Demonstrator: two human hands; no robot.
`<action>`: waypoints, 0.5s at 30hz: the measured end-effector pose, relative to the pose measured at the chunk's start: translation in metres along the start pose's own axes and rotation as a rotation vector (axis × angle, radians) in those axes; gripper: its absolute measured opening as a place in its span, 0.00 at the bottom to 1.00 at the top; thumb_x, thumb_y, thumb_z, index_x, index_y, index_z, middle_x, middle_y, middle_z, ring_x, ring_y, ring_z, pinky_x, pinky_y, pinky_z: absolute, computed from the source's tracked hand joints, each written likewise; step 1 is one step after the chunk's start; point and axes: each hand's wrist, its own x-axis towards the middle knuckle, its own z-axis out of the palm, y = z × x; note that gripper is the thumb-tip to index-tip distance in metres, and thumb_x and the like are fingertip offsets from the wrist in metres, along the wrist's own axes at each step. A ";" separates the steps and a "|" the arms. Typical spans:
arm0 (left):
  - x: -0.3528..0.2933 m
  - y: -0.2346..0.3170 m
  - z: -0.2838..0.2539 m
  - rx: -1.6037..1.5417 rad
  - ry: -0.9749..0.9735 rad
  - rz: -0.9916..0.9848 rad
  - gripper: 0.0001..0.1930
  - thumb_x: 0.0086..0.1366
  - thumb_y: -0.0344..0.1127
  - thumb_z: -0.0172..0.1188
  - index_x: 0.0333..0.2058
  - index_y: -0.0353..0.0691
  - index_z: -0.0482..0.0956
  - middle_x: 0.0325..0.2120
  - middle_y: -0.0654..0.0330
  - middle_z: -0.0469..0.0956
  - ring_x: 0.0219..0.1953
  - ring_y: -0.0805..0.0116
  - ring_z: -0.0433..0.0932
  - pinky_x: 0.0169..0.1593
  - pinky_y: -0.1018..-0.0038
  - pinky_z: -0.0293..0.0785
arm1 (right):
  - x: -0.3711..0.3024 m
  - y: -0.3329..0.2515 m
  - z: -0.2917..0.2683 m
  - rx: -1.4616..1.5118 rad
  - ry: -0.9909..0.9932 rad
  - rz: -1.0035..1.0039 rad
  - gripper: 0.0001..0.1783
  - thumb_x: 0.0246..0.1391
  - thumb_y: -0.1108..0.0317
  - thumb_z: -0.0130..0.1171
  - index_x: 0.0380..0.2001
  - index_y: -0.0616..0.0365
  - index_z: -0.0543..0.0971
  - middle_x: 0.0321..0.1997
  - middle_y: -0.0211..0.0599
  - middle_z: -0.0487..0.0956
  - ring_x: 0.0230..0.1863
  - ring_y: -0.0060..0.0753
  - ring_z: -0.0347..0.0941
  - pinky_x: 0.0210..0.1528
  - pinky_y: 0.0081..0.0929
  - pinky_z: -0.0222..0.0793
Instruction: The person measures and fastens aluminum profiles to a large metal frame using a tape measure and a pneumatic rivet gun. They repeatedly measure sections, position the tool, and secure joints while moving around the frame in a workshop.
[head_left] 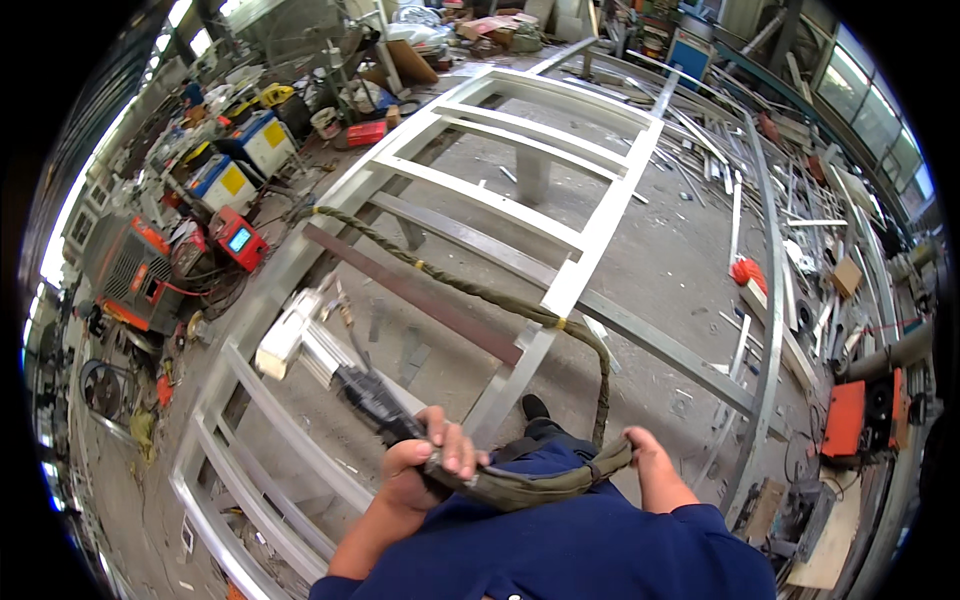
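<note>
My left hand (425, 460) is closed round the black grip of a handheld welding gun (365, 392), whose pale metal head is slightly blurred and points up and left. From the gun's rear, a thick hose in an olive-green sleeve (530, 488) sags across my waist. My right hand (650, 455) is wrapped round that hose on the right side. Beyond it the hose bends upward and lies over a large ladder-like metal frame (607, 220). A dull brown bar (420, 290) spans the frame beneath the hose. The gun's head hangs over the frame's left part, and I cannot tell whether it touches.
Orange-and-grey machines (130, 270) and a red box with a lit screen (238, 240) stand at left. A red-and-black machine (866, 418) is at right. Metal offcuts (715, 150) litter the floor at far right. Curved lower rails (265, 490) lie at my left.
</note>
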 end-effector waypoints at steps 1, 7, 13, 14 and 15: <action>-0.006 0.001 -0.003 -0.016 0.017 0.019 0.08 0.58 0.39 0.55 0.31 0.44 0.67 0.22 0.60 0.74 0.30 0.60 0.78 0.53 0.58 0.71 | -0.011 -0.018 -0.011 0.067 0.062 -0.111 0.07 0.44 0.64 0.60 0.21 0.52 0.73 0.23 0.36 0.74 0.25 0.40 0.73 0.25 0.37 0.66; -0.014 -0.011 -0.024 -0.132 0.119 0.089 0.09 0.54 0.38 0.56 0.30 0.45 0.66 0.21 0.60 0.74 0.30 0.60 0.76 0.51 0.59 0.70 | -0.223 -0.167 -0.069 0.089 0.408 -0.994 0.12 0.37 0.73 0.60 0.31 0.63 0.76 0.26 0.34 0.73 0.25 0.30 0.68 0.24 0.32 0.64; 0.029 -0.027 -0.028 -0.166 0.041 0.039 0.10 0.53 0.38 0.58 0.30 0.45 0.66 0.22 0.60 0.75 0.32 0.59 0.77 0.53 0.58 0.70 | -0.364 -0.203 -0.076 0.480 0.480 -1.753 0.31 0.47 0.80 0.53 0.59 0.67 0.68 0.37 0.41 0.80 0.33 0.25 0.74 0.35 0.20 0.69; 0.042 -0.029 -0.028 -0.158 0.035 0.028 0.11 0.53 0.38 0.59 0.30 0.45 0.66 0.22 0.59 0.75 0.32 0.59 0.77 0.54 0.57 0.70 | -0.358 -0.209 -0.084 0.463 0.544 -1.752 0.32 0.47 0.80 0.53 0.60 0.67 0.67 0.38 0.41 0.80 0.34 0.26 0.75 0.36 0.20 0.69; 0.054 -0.030 -0.028 -0.144 0.038 0.024 0.11 0.52 0.37 0.59 0.30 0.45 0.66 0.22 0.59 0.75 0.32 0.59 0.77 0.55 0.57 0.70 | -0.342 -0.217 -0.089 0.443 0.592 -1.743 0.32 0.47 0.80 0.53 0.60 0.67 0.67 0.38 0.41 0.80 0.35 0.26 0.75 0.37 0.20 0.69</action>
